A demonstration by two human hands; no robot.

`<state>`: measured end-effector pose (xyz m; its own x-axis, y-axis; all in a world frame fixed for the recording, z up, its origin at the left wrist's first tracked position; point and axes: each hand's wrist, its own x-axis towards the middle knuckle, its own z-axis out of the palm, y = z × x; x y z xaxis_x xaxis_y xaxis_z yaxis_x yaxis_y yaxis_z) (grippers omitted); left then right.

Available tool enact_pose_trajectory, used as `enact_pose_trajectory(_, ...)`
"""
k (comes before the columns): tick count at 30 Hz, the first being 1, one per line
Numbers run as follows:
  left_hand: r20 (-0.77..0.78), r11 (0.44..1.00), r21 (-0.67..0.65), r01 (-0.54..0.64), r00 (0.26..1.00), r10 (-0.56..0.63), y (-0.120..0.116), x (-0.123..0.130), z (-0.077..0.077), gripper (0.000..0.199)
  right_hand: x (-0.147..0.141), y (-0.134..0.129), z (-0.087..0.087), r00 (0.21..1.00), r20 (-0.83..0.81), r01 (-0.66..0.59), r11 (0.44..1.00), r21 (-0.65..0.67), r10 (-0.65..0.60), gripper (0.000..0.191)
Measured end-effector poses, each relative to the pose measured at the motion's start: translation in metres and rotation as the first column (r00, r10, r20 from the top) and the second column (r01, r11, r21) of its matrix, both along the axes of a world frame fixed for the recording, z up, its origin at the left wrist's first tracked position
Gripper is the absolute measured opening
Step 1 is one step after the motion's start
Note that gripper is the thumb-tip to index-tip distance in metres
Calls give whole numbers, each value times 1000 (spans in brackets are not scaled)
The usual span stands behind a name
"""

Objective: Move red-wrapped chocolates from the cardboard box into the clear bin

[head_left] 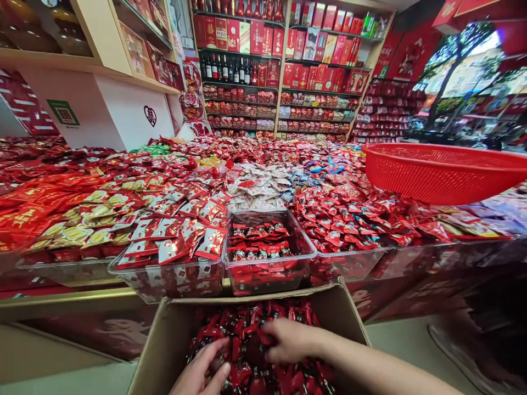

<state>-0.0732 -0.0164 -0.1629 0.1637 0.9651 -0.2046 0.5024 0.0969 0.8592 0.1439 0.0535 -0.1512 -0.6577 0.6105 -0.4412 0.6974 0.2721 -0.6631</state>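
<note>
Both hands are inside an open cardboard box filled with small red and black wrapped candies. Toward the box's left side, my left hand is among the candies with its thumb and fingers apart, holding nothing that shows. My right hand reaches in from the right, its fingers curled down at the candies; its fingertips are blurred and what they hold, if anything, is hidden. Just beyond the box stands a clear plastic bin, partly filled with similar red and black candies.
Clear bins heaped with red and white packets and red candies flank the middle bin. A red mesh basket rests on the goods at right. Stocked shelves stand behind, and a white pillar rises at left.
</note>
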Motion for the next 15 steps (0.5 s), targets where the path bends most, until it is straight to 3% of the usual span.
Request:
enact_pose_trajectory(1, 115, 998, -54, -37, 992, 43, 1, 9, 8, 39, 0, -1, 10, 975, -190, 89, 986, -143, -115, 28)
enact_pose_trajectory(3, 298, 988, -153, -9, 953, 55, 3, 28, 24, 42, -3, -8, 27, 823, -449, 136, 889, -437, -347, 29)
enact_pose_trajectory(4, 363, 984, -175, -26, 927, 89, 4, 37, 31, 39, -4, -12, 33, 737, -519, 122, 840, -528, -433, 30)
enact_pose_trajectory(6, 436, 977, -193, -94, 883, 171, 6, 52, 42, 30, -8, -21, 42, 605, -599, 109, 799, -591, -525, 34)
enact_pose_trajectory(8, 476, 970, -196, -146, 850, 224, 7, 62, 49, 25, -10, -28, 46, 543, -616, 152, 788, -597, -571, 36)
enact_pose_trajectory(11, 471, 965, -178, -194, 844, 257, 5, 69, 57, 22, -12, -30, 45, 500, -582, 339, 763, -550, -641, 36)
enact_pose_trajectory(15, 430, 963, -161, -217, 863, 266, 2, 74, 62, 23, -10, -27, 39, 524, -638, 573, 788, -225, -564, 42)
